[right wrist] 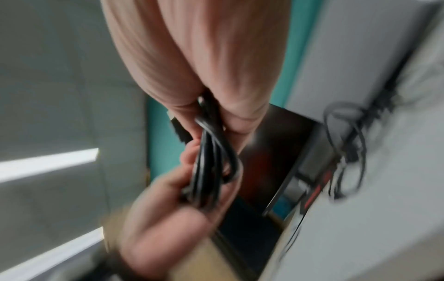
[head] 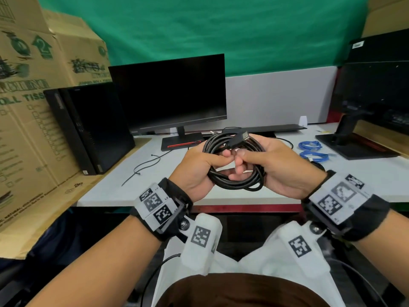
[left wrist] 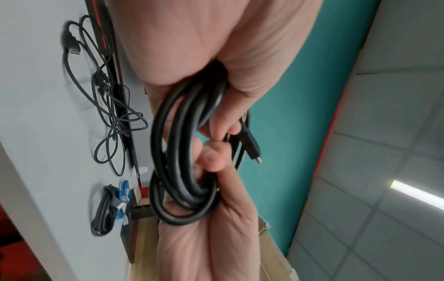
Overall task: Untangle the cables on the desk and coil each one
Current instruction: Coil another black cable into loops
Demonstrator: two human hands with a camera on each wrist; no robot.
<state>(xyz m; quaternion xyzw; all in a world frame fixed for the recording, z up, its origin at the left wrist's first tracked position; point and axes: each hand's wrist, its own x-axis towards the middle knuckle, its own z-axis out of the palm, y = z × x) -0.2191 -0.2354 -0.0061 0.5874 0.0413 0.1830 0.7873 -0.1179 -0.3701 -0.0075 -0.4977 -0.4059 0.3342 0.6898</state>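
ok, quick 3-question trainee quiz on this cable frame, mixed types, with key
1. True or false: both hands hold the black coil.
2. Which cable lies coiled on the desk by the right monitor stand? A) blue B) red C) white
3. Fill in: the loose black cable, seen in the left wrist view, is not yet ____.

Key: 1 true: left hand and right hand both grip it. 2 A: the blue cable. 3 coiled.
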